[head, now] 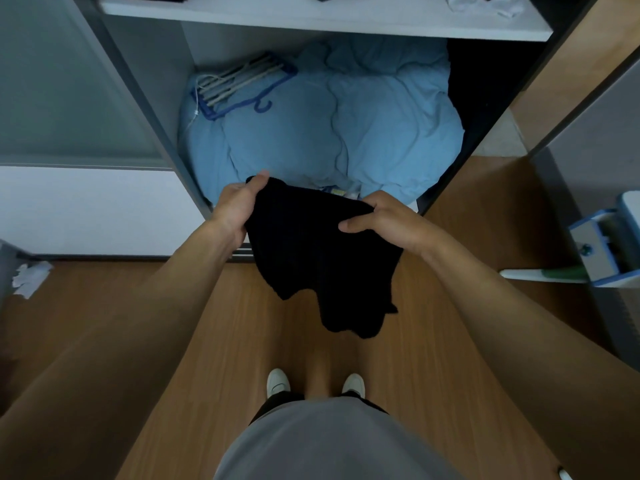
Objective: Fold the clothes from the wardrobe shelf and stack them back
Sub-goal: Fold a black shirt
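We hold the soft black cloth garment point(322, 258) up near us. Our left hand point(239, 209) and right hand point(384, 220) pinch its top edge. We are folding it; next, bring the sides together.

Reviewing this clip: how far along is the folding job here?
Done: no folded stack shows. In hand: left hand and right hand grip the top edge of a black garment, hanging unfolded. Left: folding it, stacking it back, plus the crumpled clothes on the shelf above.
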`<state>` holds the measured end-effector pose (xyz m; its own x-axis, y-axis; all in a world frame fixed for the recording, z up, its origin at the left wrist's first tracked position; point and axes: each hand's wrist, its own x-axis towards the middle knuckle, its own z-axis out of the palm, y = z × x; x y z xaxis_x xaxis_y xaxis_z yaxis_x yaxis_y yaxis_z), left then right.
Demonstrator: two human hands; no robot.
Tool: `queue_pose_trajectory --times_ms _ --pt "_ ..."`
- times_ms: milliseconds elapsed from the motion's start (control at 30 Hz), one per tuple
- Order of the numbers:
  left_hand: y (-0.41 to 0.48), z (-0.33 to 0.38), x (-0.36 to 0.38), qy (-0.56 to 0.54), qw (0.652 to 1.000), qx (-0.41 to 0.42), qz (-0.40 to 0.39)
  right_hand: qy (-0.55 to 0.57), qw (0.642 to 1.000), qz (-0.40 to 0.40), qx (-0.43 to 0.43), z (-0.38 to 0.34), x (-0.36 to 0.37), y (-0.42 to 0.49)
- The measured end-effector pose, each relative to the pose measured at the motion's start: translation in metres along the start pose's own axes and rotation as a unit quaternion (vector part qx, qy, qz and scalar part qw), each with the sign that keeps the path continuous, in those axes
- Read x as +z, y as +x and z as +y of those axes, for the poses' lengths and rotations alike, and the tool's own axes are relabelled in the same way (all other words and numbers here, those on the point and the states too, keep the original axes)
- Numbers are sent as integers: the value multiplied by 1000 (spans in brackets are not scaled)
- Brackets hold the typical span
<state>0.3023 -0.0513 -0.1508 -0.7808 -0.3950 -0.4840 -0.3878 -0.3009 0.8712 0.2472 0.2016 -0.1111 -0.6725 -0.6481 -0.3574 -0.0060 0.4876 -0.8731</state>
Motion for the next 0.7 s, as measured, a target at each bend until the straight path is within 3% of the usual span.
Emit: queue_pose_trajectory --times_ms 133,200,300,400,600,700 --pt "0 -7 -12 -79 996 10 27 116 992 28 29 -4 -1 0" --pt "-2 -14 -19 -97 993 32 -57 167 984 43 41 -4 -2 -1" --pt "-10 -29 -26 -34 982 62 -173 237 969 54 39 -3 -5 1" --pt "-16 -38 -23 9 971 39 -235 277 960 29 8 -6 -5 4" --pt "-11 -35 -18 38 957 -39 -286 304 952 -47 -8 -16 -4 1" --pt "-9 -35 -13 14 957 -65 -283 332 942 -41 5 -12 -6 -1"
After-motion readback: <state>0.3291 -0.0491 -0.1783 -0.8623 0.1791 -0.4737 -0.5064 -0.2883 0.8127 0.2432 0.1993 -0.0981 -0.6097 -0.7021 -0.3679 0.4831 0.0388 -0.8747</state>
